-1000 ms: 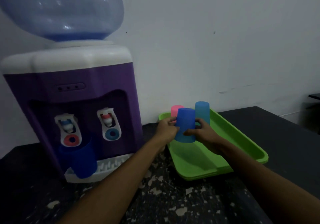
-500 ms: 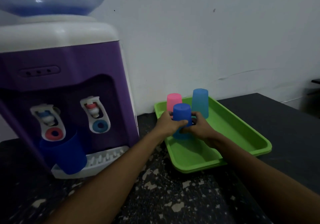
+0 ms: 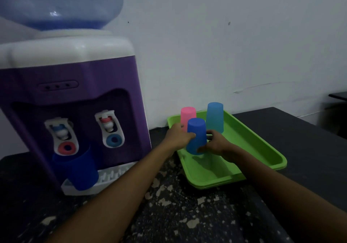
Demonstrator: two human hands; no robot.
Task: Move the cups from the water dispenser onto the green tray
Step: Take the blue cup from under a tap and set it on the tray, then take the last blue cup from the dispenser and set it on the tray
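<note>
An upside-down blue cup (image 3: 196,133) stands on the green tray (image 3: 249,145), near its left side. My left hand (image 3: 178,137) grips the cup's left side and my right hand (image 3: 216,146) grips its lower right side. Behind it on the tray stand a pink cup (image 3: 187,114) and a light blue cup (image 3: 215,117), both upside down. A dark blue cup (image 3: 78,169) sits upright on the drip tray of the purple water dispenser (image 3: 75,92), under the left tap.
The dispenser carries a large blue water bottle (image 3: 60,4) on top. Everything sits on a dark speckled counter (image 3: 169,210) against a white wall. The counter's right end lies past the tray.
Both hands have lowered the blue cup from above the tray down onto its floor. The camera view shifted slightly.
</note>
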